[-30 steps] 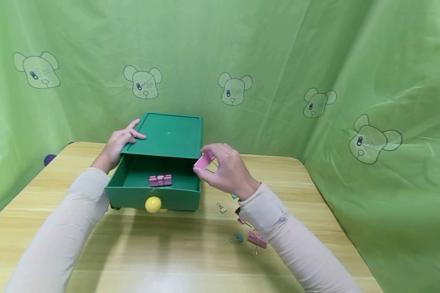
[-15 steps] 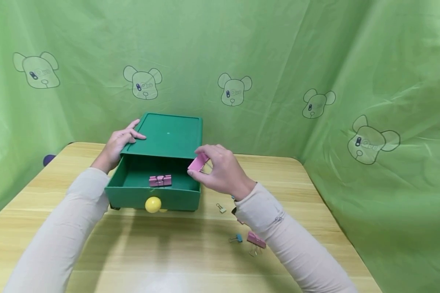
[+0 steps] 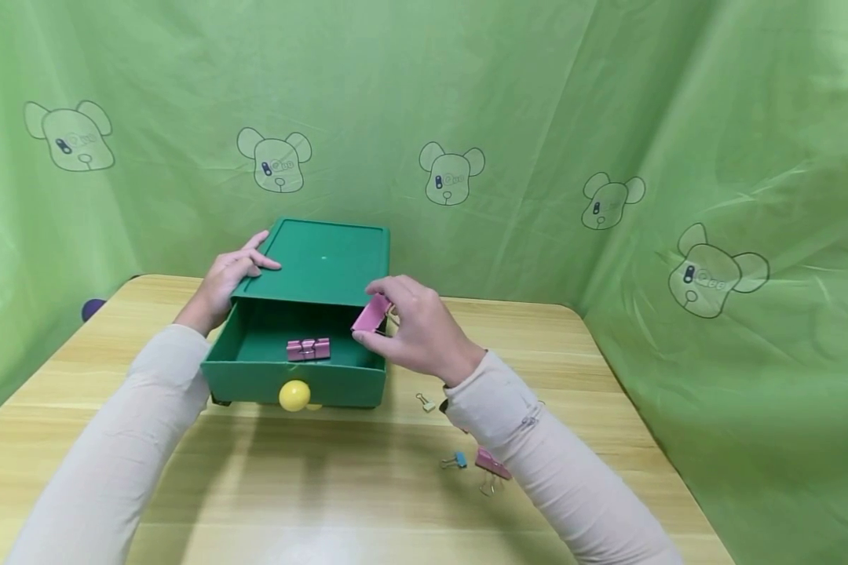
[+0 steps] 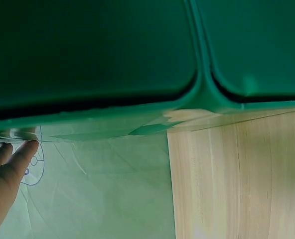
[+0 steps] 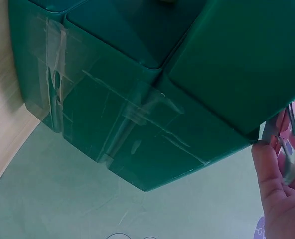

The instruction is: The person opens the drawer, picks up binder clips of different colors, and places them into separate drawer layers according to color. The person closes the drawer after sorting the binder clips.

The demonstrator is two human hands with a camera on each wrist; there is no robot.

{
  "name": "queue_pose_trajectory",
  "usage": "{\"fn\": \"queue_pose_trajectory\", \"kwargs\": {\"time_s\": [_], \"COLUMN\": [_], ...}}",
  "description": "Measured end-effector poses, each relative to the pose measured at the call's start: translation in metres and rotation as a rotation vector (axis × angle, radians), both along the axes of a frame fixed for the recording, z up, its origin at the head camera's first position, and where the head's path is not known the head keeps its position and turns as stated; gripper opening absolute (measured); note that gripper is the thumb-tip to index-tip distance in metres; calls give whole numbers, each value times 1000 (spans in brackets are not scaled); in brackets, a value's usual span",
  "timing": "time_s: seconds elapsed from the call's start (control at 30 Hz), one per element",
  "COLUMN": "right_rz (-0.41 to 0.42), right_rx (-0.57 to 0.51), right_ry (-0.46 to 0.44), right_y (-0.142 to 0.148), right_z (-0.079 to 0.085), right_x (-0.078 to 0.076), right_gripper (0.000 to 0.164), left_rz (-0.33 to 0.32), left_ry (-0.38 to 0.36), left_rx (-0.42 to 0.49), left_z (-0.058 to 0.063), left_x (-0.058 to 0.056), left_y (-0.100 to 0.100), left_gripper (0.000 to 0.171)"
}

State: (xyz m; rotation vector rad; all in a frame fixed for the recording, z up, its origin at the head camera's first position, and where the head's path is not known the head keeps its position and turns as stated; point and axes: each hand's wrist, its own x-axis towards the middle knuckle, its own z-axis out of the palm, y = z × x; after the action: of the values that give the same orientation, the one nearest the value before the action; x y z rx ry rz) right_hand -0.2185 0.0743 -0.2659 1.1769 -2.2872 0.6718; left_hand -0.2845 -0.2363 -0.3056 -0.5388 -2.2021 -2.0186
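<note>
A green drawer box (image 3: 328, 259) stands on the table, its top drawer (image 3: 243, 382) pulled out by a yellow knob (image 3: 294, 395). My left hand (image 3: 222, 281) rests against the box's left side, fingers lying over the top edge. Between the thumb and fingers of my right hand (image 3: 424, 328) is a large pink binder clip (image 3: 371, 314), pinched above the drawer's right side. Another pink binder clip (image 3: 308, 349) lies inside the drawer. In the right wrist view the thumb of my right hand (image 5: 279, 191) is beside the box's edge, and the clip is partly hidden.
Right of the box on the wooden table (image 3: 325, 486) lie a small yellow binder clip (image 3: 425, 403), a blue one (image 3: 455, 461) and a pink one (image 3: 493, 463), which my right sleeve (image 3: 537, 447) partly covers. Green curtain (image 3: 523, 102) hangs around the table.
My right hand has moved left with the pink binder clip, from the box's right edge to over the drawer. The left hand has stayed in place.
</note>
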Motion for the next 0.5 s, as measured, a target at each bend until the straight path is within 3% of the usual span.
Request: {"fn": "queue_pose_trajectory", "kwargs": {"time_s": [0.5], "right_rz": [47], "right_rx": [23], "right_ry": [-33], "right_y": [-7], "right_z": [1], "right_x": [1], "right_gripper": [42], "left_rz": [1], "left_ry": [6], "left_rx": [-2], "left_z": [-1], "left_x": [-1], "left_y": [-1], "left_gripper": [41]}}
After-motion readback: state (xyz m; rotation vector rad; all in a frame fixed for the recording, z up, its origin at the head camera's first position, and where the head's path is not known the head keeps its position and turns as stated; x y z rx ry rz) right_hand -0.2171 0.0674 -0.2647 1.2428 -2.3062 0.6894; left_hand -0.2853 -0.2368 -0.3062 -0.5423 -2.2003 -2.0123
